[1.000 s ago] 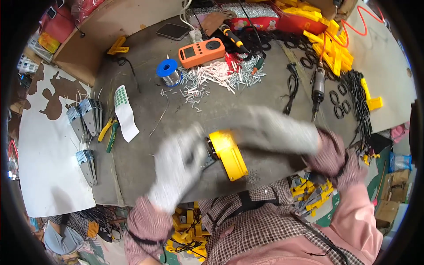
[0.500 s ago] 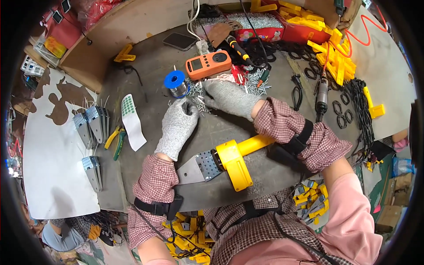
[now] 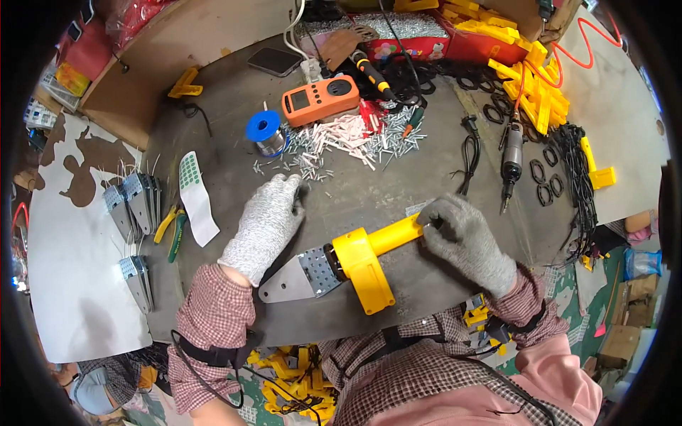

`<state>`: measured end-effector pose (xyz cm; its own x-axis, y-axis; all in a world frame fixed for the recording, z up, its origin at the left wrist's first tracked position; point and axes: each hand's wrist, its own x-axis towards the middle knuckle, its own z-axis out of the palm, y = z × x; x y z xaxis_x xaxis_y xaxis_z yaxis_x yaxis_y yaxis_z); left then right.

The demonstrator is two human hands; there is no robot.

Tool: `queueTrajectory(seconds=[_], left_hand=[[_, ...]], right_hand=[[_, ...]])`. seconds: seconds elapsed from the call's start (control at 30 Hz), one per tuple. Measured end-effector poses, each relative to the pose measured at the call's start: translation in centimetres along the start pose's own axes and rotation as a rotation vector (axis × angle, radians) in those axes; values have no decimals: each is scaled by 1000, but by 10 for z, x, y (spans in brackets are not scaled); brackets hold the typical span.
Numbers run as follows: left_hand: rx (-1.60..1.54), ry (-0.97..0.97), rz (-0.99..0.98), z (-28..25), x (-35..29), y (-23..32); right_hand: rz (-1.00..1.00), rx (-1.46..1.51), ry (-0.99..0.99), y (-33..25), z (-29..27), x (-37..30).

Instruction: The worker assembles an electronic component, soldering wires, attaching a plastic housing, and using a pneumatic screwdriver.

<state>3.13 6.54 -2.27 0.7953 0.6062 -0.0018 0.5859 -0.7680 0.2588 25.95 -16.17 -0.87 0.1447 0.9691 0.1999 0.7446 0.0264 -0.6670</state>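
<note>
On the dark tabletop lies a yellow pipe welder [image 3: 364, 270] with a pointed grey metal plate [image 3: 288, 278] and a perforated metal guard. My right hand [image 3: 465, 238], in a grey glove, has its fingers and thumb closed round the far end of the yellow handle. My left hand [image 3: 264, 224], also gloved, rests palm down left of the welder. Its fingers reach forward and the thumb is apart; the palm is hidden. Loose screws [image 3: 310, 163] lie just beyond its fingertips, beside a pile of small white-pink sleeves [image 3: 344, 136].
A blue solder spool [image 3: 266, 133] and an orange meter [image 3: 320, 101] stand behind the screws. Pliers [image 3: 172, 231] and metal plates with wires [image 3: 142, 202] are on the left. A power screwdriver [image 3: 511, 160], black cables [image 3: 579, 184] and yellow parts [image 3: 543, 106] lie right.
My right hand has left the screw pile and come back to the welder's handle. My left hand has drawn slightly back and left, its thumb and fingers spreading.
</note>
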Motion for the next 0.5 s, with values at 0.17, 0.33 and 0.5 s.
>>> queueTrajectory(seconds=[0.17,0.33,0.5], left_hand=[[-717,-210,174,7,27,87],[-530,-208,315,34,34,106],[-170,16,566,30,3,109]], right_hand=[[69,11,15,7,9,-14],[-85,-34,56,17,17,-15],[-120,-19,65,32,19,-21]])
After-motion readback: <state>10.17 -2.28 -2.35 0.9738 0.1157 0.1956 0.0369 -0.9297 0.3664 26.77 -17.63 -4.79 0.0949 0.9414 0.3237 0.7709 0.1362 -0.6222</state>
